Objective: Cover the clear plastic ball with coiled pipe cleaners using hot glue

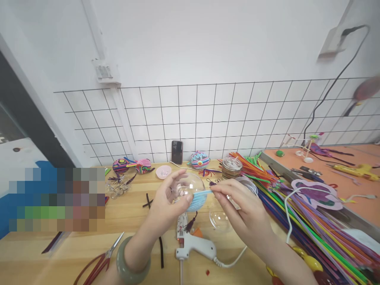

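Note:
My left hand (169, 202), a green bangle (132, 261) on its wrist, is closed around a clear plastic ball (190, 182). Light-blue fuzzy strands, which look like pipe cleaner (197, 201), cover the ball's lower part in rows. Between its thumb and fingers my right hand (243, 206) pinches the end of the blue strand, stretched out to the right of the ball. Below both hands lies a white glue gun (197, 245) with its cord running right. A clear half shell (218, 221) rests on the table beside my right hand.
Red-handled scissors (99, 263) lie at front left. Pipe cleaners of several colours (308, 221) spread along the right. Behind stand a phone (177, 152), a pink dish (163, 171), a glass jar (232, 168) and wrapped balls (200, 160). A blurred-out person is at left.

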{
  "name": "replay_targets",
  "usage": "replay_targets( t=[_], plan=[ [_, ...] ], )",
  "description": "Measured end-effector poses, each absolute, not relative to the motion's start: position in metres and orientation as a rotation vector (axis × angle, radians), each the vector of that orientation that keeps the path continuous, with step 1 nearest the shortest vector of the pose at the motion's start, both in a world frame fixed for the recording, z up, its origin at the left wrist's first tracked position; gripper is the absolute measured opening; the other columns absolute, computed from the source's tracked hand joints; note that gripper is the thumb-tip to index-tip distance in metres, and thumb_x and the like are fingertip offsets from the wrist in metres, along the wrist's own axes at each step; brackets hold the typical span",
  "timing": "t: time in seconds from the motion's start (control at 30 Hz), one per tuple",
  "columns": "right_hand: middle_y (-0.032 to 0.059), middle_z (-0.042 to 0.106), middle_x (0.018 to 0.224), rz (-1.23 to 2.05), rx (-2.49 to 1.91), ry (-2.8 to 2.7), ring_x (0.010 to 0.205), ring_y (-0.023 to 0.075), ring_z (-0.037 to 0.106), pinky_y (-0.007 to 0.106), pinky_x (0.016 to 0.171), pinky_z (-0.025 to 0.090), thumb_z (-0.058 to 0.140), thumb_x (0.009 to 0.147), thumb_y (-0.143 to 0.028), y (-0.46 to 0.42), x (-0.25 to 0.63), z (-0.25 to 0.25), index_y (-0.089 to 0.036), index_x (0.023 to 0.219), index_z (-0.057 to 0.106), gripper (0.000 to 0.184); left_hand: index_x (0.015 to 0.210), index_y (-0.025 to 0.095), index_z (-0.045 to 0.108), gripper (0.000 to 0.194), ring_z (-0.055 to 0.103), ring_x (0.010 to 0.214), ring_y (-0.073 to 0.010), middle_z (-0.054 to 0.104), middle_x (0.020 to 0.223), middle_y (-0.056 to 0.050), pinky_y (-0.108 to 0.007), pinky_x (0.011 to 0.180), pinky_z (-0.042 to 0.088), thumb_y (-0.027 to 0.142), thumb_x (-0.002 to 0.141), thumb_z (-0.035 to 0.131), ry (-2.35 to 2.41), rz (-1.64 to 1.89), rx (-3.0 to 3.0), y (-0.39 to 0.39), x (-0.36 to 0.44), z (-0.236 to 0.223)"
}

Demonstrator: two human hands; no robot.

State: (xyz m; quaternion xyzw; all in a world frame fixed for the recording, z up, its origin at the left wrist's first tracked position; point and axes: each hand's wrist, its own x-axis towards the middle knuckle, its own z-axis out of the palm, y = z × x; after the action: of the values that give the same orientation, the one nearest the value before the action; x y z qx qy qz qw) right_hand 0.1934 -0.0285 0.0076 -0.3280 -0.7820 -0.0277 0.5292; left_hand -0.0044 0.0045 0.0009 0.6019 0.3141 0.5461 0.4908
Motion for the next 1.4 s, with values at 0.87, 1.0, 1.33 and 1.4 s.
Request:
replay_targets(
  t=[0.87,1.0,1.33,1.4],
  plan=[
    [0.0072,0.066,0.091,-0.11,-0.754,-1.892,0.086,0.0177,0.063,0.032,0.075,0.054,0.048,0.093,-0.005,-0.027,0.19,-0.001,-0.018,0.103,0.057,0.019,0.122,0.021,0.057,0.062,0.058,0.109,-0.0314,0.06,0.122,-0.015,-0.043,0.09,0.046,0.046,0.069,0.076,0.614,1.227,1.283,0.004,-0.002,0.002],
    [0.0077,0.065,0.091,-0.147,-0.722,-1.884,0.087,0.0177,0.063,0.032,0.075,0.055,0.05,0.091,-0.003,-0.027,0.188,0.0,-0.017,0.106,0.057,0.021,0.121,0.021,0.057,0.063,0.057,0.107,-0.0302,0.059,0.123,-0.015,-0.041,0.088,0.046,0.046,0.067,0.076,0.62,1.217,1.223,0.004,-0.002,0.003],
    [0.0103,0.068,0.091,-0.338,-0.66,-1.895,0.082,0.02,0.064,0.034,0.068,0.056,0.053,0.086,-0.002,-0.028,0.191,0.003,-0.016,0.112,0.061,0.031,0.11,0.019,0.064,0.056,0.06,0.1,-0.0273,0.067,0.11,-0.011,-0.035,0.082,0.047,0.042,0.061,0.08,0.594,1.242,1.039,0.001,0.005,0.005],
    [0.0118,0.066,0.093,-0.347,-0.644,-1.91,0.083,0.0209,0.063,0.035,0.068,0.055,0.053,0.084,0.0,-0.029,0.192,0.003,-0.015,0.116,0.06,0.037,0.109,0.019,0.065,0.054,0.061,0.1,-0.0265,0.068,0.109,-0.011,-0.034,0.082,0.047,0.041,0.063,0.079,0.589,1.246,1.02,0.001,0.006,0.004]
  ],
)
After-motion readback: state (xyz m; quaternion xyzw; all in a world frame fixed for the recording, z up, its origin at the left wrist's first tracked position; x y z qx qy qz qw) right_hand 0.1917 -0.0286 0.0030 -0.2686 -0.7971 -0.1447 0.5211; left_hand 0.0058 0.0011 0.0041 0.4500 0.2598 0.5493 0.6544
